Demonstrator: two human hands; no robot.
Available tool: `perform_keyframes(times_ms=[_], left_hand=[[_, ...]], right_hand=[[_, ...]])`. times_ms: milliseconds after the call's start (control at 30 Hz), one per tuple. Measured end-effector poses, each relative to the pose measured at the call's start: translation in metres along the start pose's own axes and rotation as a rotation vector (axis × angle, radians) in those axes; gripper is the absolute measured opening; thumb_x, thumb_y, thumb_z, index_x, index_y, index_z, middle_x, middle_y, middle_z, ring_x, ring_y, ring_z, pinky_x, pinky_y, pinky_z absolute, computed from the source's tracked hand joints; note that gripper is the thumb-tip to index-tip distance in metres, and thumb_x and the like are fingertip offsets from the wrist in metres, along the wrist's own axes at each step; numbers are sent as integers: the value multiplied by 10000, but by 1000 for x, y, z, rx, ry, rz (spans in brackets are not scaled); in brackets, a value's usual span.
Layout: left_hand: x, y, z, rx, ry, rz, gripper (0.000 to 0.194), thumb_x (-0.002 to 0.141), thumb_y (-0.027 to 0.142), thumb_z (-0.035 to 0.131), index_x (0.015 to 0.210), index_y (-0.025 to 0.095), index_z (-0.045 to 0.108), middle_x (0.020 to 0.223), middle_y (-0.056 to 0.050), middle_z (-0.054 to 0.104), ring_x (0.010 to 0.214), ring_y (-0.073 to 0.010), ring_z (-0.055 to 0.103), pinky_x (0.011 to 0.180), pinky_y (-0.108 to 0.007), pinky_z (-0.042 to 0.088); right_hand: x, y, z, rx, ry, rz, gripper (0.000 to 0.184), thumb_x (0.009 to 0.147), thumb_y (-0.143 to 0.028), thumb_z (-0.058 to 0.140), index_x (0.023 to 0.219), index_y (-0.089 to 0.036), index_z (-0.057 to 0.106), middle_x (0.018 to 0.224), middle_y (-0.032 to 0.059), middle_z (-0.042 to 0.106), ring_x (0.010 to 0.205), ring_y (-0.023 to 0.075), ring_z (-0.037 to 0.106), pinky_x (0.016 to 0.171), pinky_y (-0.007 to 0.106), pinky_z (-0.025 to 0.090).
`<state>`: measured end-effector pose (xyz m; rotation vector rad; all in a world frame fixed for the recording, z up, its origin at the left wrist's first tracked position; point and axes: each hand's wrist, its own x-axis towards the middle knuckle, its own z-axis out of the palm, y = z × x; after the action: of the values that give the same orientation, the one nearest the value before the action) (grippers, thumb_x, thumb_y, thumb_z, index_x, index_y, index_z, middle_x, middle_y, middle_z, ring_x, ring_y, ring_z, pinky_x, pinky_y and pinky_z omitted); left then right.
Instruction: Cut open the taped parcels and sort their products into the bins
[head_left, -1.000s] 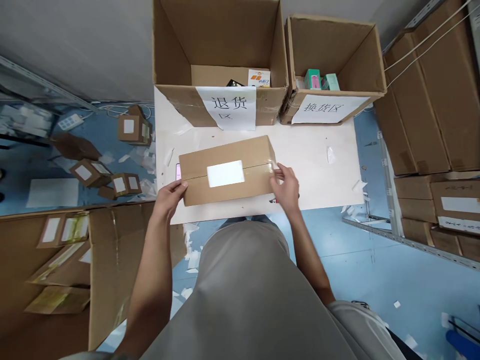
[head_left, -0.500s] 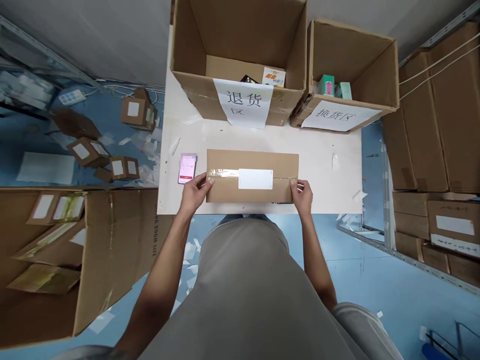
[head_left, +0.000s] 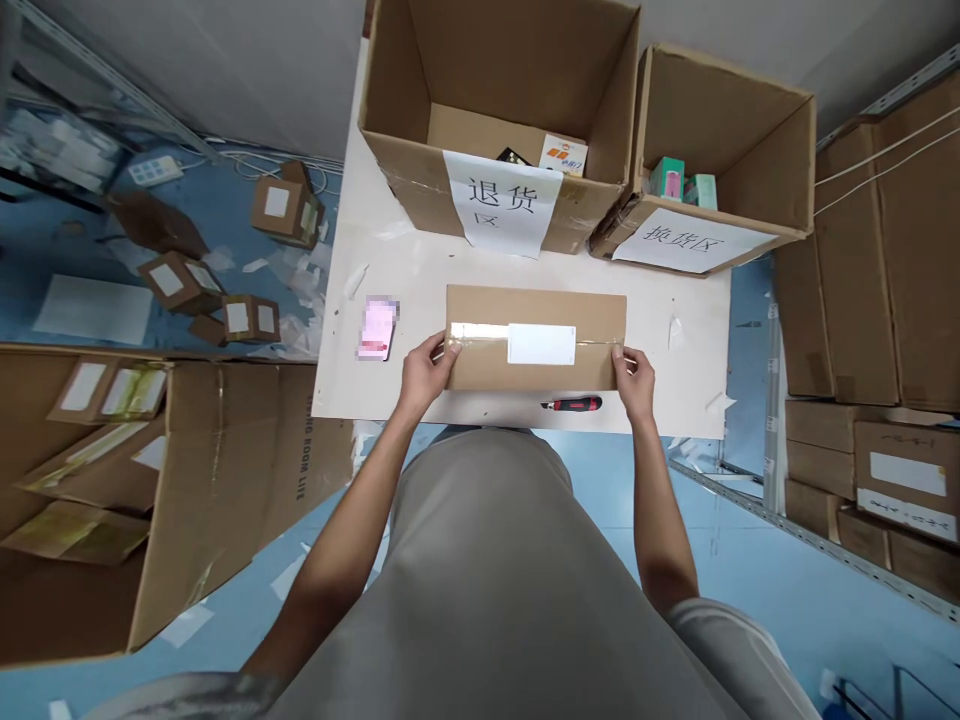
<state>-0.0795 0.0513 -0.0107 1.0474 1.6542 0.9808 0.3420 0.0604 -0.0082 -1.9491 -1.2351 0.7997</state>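
Note:
A long brown cardboard parcel (head_left: 480, 365) lies flat on the white table (head_left: 675, 390), sealed with clear tape and bearing a blank white label (head_left: 541, 344). My left hand (head_left: 424, 372) grips its left end, fingers curled round the edge. At the right end, my right hand (head_left: 636, 380) holds the parcel the same way. A red and black utility knife (head_left: 571, 404) rests on the table just in front of the parcel. A phone (head_left: 376, 328) lies to the parcel's left.
Two open cartons with paper signs stand at the table's back: a large one (head_left: 420, 185) and a smaller one (head_left: 780, 230) holding small boxes. A big carton of parcels (head_left: 225, 480) sits at my left. Small boxes litter the blue floor. Shelved cartons (head_left: 862, 300) line the right.
The parcel was tilted a second ago; it now lies square and flat. Both hands have shifted to its two ends. The knife, formerly hidden by my right hand, shows now.

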Motion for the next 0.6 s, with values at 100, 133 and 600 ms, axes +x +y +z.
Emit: perform_keyframes(times_ms=[100,133,600], left_hand=[[17,1,13,67,39,5,734,965,717,775,1411,135,809,1448,-194,827,1315,-379,803,1181,-487,627],[20,0,14,80,47,0,698,981,690,771,1408,139,805,1445,-192,828,1307,-365,803,1175,-473,625],[24,1,7,47,-9,-9,759,948,738,792,1398,127,768,1468,-211,806,1312,-339,795,1170,-453,627]], right_hand=[[7,33,-7,-241,-69,-7,512,1134,-453,291,1228,-200,726,1208,182,808,1099,272,748,991,456,624],[0,45,-3,-322,-110,-4,483,1114,-365,292,1220,-195,731,1200,191,797,1101,282,732,992,462,612],[-81,95,68,-443,-500,-51,318,861,-93,664,1129,-174,813,1276,189,778,1173,325,656,1171,449,478]])
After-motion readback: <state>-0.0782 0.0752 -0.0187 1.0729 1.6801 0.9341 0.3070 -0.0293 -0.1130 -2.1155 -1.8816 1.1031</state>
